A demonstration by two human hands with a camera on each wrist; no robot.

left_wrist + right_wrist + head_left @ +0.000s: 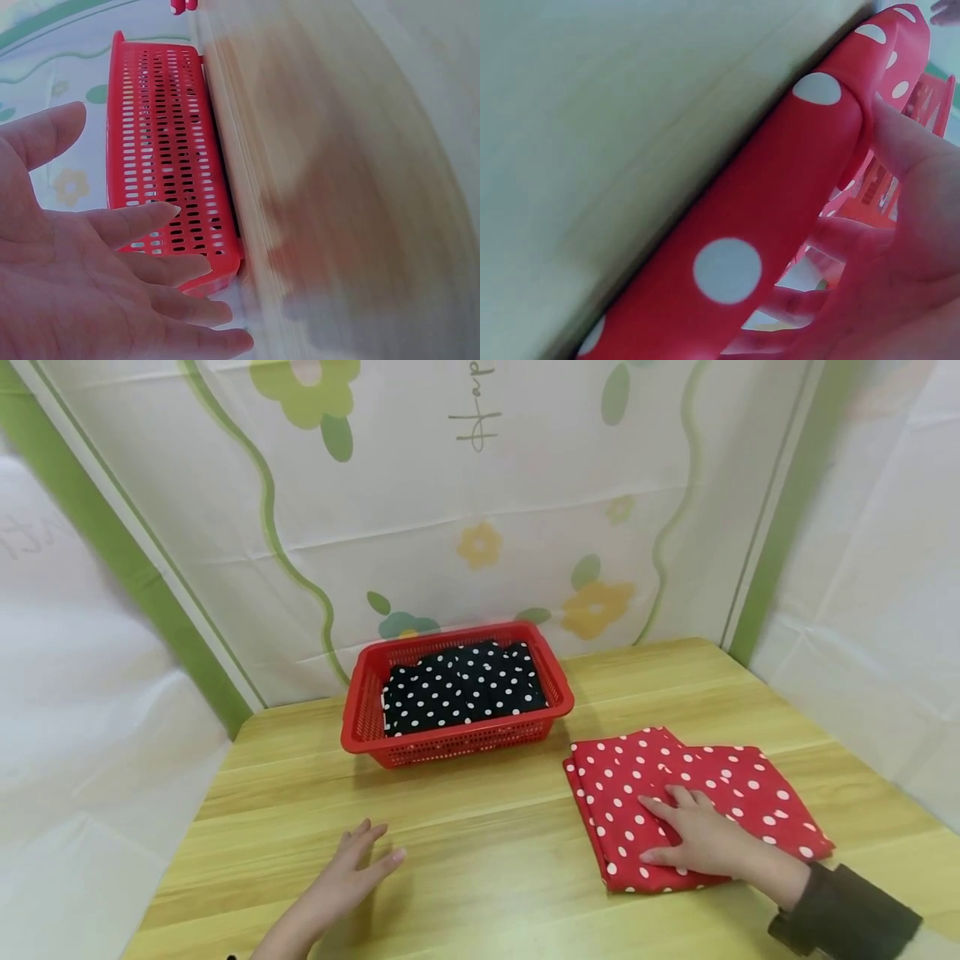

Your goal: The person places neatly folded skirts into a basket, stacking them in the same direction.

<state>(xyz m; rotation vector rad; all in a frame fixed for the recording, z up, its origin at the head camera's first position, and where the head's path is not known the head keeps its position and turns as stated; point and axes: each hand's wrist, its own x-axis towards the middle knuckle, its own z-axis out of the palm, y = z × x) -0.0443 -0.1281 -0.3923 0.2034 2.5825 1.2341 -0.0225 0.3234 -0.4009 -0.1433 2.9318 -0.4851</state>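
A red cloth with white dots (622, 818) lies folded in layers on the right side of the table. Upon it rests my right hand (701, 835), fingers spread over the top layer. In the right wrist view, the thumb (907, 139) touches the cloth near a fold (780, 195). My left hand (345, 877) hovers over the table at the left with nothing in it, its fingers spread apart. From the left wrist, that palm (82, 292) and its extended fingers appear in front of the red basket (172, 150).
At the back of the wooden table (465, 843) stands the red perforated basket (465, 743), holding a black cloth with white dots (465, 685). White curtains printed with flowers (420, 527) rise behind the table and along both sides.
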